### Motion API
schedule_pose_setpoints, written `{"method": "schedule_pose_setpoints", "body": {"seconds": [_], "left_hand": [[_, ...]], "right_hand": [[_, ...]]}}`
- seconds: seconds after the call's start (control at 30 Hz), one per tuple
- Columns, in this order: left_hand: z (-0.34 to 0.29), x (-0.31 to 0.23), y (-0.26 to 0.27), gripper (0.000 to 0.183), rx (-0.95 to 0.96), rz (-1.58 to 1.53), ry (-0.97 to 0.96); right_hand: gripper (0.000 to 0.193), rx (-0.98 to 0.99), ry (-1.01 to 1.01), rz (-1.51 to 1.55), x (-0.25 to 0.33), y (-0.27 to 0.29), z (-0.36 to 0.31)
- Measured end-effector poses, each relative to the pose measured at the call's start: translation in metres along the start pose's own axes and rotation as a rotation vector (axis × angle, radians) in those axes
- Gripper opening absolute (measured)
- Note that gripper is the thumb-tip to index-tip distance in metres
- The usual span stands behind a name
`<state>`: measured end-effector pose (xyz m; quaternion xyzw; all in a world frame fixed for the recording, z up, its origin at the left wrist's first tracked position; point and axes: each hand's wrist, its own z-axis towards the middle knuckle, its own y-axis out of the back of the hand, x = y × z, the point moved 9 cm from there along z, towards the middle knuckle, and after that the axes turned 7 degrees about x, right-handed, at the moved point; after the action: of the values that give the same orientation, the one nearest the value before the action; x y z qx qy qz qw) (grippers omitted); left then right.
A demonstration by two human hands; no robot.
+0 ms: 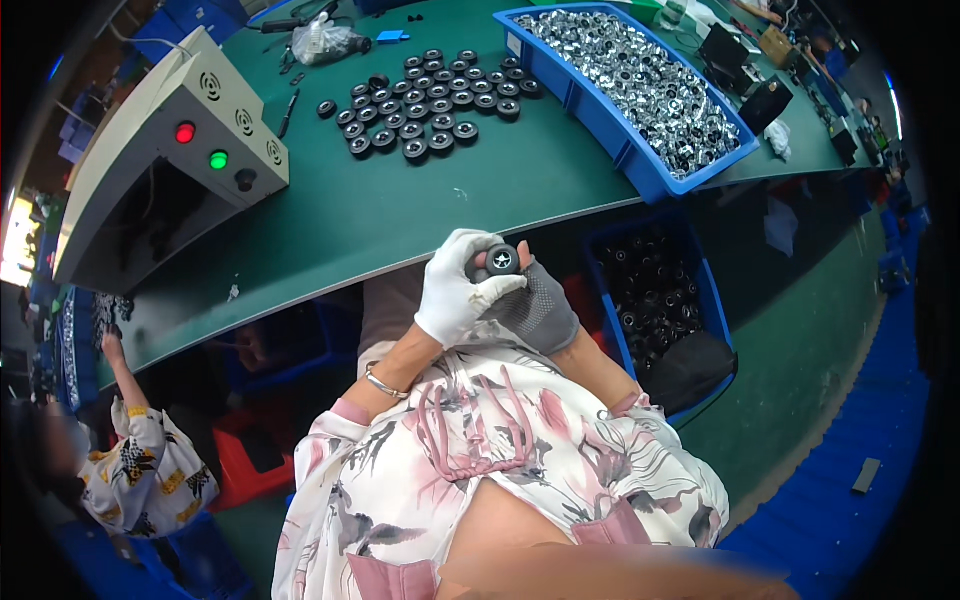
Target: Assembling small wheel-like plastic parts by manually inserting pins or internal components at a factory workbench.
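Close to my body, at the table's front edge, a small black toy wheel (502, 260) with a silver spoked hub is held between both hands. My left hand (458, 288), in a white glove, has its fingers curled around the wheel's left side and underside. On the other side my right hand (543, 305), in a grey mesh glove with bare fingertips, grips the wheel too; part of its fingers is hidden behind the left hand. Beyond them, several similar black wheels (415, 150) stand grouped on the green table (540, 180).
A blue tray (650, 180) full of shiny silver hubs sits at the back right. Below, a blue bin (715, 300) holds black wheel parts. A beige machine (225, 120) with red and green lights stands left. A co-worker (150, 460) works at lower left.
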<state>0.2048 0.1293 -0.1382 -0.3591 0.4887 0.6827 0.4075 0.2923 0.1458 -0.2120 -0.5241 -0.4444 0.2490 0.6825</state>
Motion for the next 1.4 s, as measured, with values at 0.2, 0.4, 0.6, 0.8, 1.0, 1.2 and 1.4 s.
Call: {"method": "schedule_pose_setpoints", "body": {"seconds": [0.2, 0.4, 0.6, 0.8, 1.0, 1.2, 1.4], "left_hand": [[-0.006, 0.009, -0.011, 0.04, 0.087, -0.251, 0.02], [-0.004, 0.003, 0.007, 0.03, 0.087, -0.297, 0.04], [-0.008, -0.001, 0.041, 0.021, 0.009, -0.233, -0.008], [-0.005, 0.0, 0.067, 0.02, -0.056, -0.227, 0.017], [-0.013, 0.004, 0.098, 0.018, -0.181, -0.157, 0.027], [-0.006, 0.014, 0.098, 0.018, -0.147, -0.148, 0.032], [-0.003, -0.005, 0.098, 0.018, -0.233, -0.127, -0.071]], "right_hand": [[0.054, -0.289, 0.137, -0.599, 0.096, 0.021, -0.076], [0.035, -0.987, 0.244, -2.212, 0.204, 0.011, -0.172], [0.017, -0.409, 0.489, -2.257, 0.173, -0.118, -0.024], [0.031, -0.36, 0.228, -2.487, 0.238, -0.047, 0.25], [0.047, -0.02, -0.283, -2.733, 0.241, 0.021, 0.362], [0.033, -0.12, 0.024, -2.521, 0.261, 0.009, 0.341], [0.03, -0.086, 0.065, -1.544, 0.182, -0.069, 0.214]]}}
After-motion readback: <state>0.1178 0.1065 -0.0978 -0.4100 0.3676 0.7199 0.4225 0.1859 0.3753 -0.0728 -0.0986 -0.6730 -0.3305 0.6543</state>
